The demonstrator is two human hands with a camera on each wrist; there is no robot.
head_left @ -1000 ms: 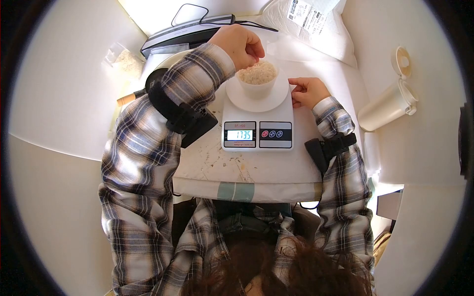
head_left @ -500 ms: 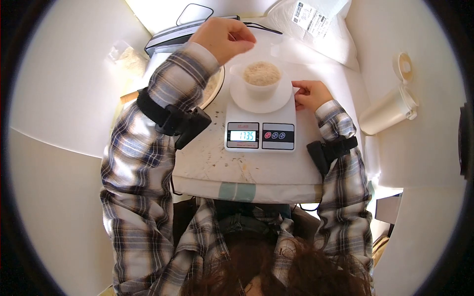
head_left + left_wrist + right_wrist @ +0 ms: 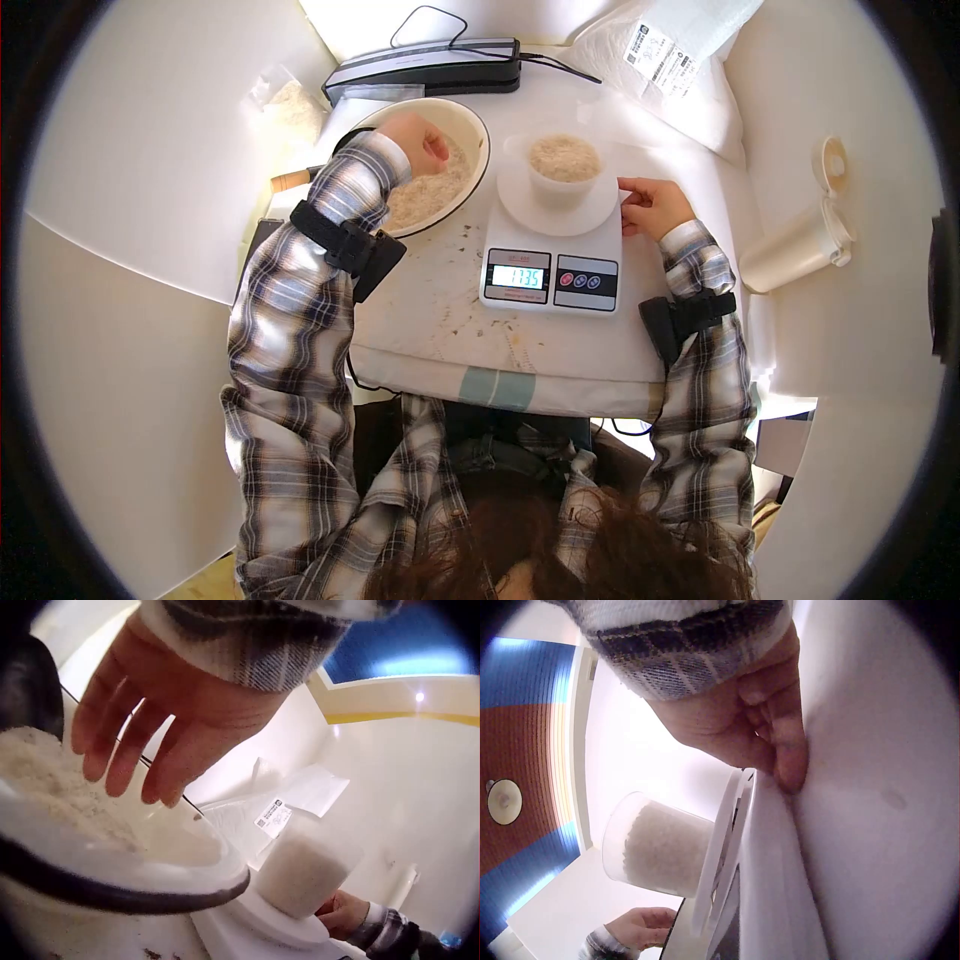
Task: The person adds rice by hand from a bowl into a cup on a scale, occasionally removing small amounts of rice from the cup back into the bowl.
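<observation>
A cup of pale grains (image 3: 565, 160) stands on the round plate of a white kitchen scale (image 3: 512, 215), whose lit display seems to read 1735. My left hand (image 3: 408, 142) hangs over a dark-rimmed white basin (image 3: 482, 150) of similar grains (image 3: 430, 195); in the left wrist view that hand (image 3: 161, 724) has its fingers loosely extended, with nothing seen in them. Beside the scale's right edge rests my right hand (image 3: 655, 207). Seen from the right wrist, this hand (image 3: 742, 712) touches the scale's side with bent fingertips, gripping nothing.
Behind the basin lies a black and silver appliance (image 3: 425, 70) with a cable. A large clear bag with a label (image 3: 660, 60) is at the back right. A cream canister (image 3: 795, 248) with its lid up is at the right, and a small bag of grains (image 3: 290, 105) at the left.
My left hand has gone from above the cup, left and down over the basin. My right hand stays beside the scale. The view has shifted, and the display looks the same.
</observation>
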